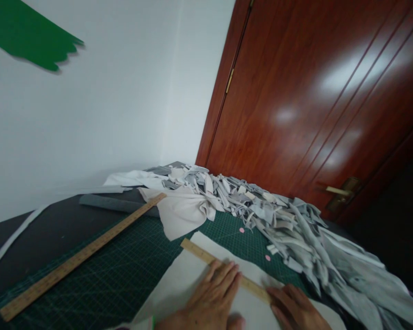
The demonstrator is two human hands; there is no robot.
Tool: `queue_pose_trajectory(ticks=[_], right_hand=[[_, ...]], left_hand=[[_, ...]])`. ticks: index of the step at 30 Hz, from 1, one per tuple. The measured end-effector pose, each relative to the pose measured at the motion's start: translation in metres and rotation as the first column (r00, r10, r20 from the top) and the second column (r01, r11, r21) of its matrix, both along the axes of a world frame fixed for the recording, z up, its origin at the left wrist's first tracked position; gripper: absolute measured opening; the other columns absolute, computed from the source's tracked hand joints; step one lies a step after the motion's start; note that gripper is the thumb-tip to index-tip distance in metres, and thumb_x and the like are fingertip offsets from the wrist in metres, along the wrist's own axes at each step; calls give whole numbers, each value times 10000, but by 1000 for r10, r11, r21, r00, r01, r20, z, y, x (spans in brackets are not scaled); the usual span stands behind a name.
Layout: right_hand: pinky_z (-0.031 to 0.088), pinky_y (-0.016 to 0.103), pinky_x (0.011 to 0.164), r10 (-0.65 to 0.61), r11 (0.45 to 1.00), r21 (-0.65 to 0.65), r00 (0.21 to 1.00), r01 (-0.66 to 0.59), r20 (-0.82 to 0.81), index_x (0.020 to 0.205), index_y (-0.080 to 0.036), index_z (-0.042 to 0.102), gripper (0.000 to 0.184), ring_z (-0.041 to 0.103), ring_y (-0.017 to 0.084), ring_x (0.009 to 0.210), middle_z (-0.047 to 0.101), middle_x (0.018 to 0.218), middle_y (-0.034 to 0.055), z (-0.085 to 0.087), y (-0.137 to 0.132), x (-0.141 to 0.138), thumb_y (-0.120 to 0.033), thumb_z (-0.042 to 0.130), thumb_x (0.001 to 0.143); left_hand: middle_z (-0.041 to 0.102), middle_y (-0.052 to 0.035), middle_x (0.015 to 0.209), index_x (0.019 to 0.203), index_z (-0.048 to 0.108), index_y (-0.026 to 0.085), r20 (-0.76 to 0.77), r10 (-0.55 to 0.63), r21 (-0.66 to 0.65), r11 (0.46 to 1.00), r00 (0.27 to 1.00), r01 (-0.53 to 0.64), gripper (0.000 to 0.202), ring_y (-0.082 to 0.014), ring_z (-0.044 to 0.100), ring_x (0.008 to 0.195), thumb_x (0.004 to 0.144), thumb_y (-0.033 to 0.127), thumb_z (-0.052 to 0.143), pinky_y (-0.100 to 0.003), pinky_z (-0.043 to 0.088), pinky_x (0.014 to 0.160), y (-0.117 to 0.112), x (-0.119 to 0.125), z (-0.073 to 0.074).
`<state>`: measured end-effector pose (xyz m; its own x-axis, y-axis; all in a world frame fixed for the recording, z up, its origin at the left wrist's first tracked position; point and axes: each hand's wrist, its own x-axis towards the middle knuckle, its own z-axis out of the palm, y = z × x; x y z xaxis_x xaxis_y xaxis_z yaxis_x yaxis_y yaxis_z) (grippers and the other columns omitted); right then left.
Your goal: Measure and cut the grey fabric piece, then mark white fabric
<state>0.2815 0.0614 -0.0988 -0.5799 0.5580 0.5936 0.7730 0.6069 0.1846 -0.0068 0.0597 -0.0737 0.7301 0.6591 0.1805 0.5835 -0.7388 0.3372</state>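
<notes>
A short wooden ruler (197, 251) lies slantwise across a piece of off-white fabric (174, 279) on a green cutting mat (131, 256). My left hand (213, 293) rests on it palm down, fingers stretched out across its middle. At the ruler's right end, my right hand (298, 309) has its fingers bent and drawn together, with the ruler passing between fingertips and thumb. Whatever lies under that palm is hidden. The fabric's lower part runs out of view beneath both wrists.
A long wooden ruler (79, 259) lies along the mat's left side, its far end on a crumpled beige cloth (182, 211). Grey and white fabric scraps (261, 211) are heaped along the back and right. Two small pink discs (241, 230) lie on the mat. Behind stands a brown door (278, 91).
</notes>
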Motion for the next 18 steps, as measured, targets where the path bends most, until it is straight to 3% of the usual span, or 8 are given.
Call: queue_pose_trajectory(ticks=[2, 5, 11, 18], right_hand=[[590, 173, 572, -37, 999, 0, 999, 37, -27, 994, -231, 678, 361, 721, 149, 633, 699, 748, 48, 9, -5, -4, -405, 362, 995], [587, 161, 580, -75, 992, -102, 995, 68, -67, 1027, -226, 680, 312, 725, 144, 660, 694, 790, 51, 15, -12, -5, -386, 416, 980], [592, 253, 780, -135, 915, -401, 971, 45, -199, 1095, -226, 646, 234, 698, 187, 889, 665, 983, 91, 7, -14, -2, -259, 471, 942], [588, 331, 823, -177, 899, -434, 958, 64, -225, 1098, -228, 632, 236, 672, 221, 943, 649, 1027, 106, 8, -13, -6, -246, 450, 948]], left_hand=[[177, -135, 1577, 1505, 232, 109, -11, 36, -35, 999, 999, -36, 671, -255, 142, 1464, 954, 373, 510, -483, 147, 1198, -6, -1, 7], [142, -125, 1589, 1509, 214, 115, -43, 39, -110, 993, 998, -43, 673, -252, 107, 1471, 955, 384, 487, -529, 118, 1195, -8, 0, 9], [132, -112, 1602, 1521, 177, 136, -10, 64, 1, 998, 998, -64, 668, -261, 79, 1477, 979, 444, 416, -557, 110, 1195, -1, 2, -12], [169, -125, 1598, 1511, 223, 125, -8, 72, 59, 996, 997, -71, 658, -293, 115, 1472, 981, 476, 392, -559, 160, 1188, 0, 3, -19]])
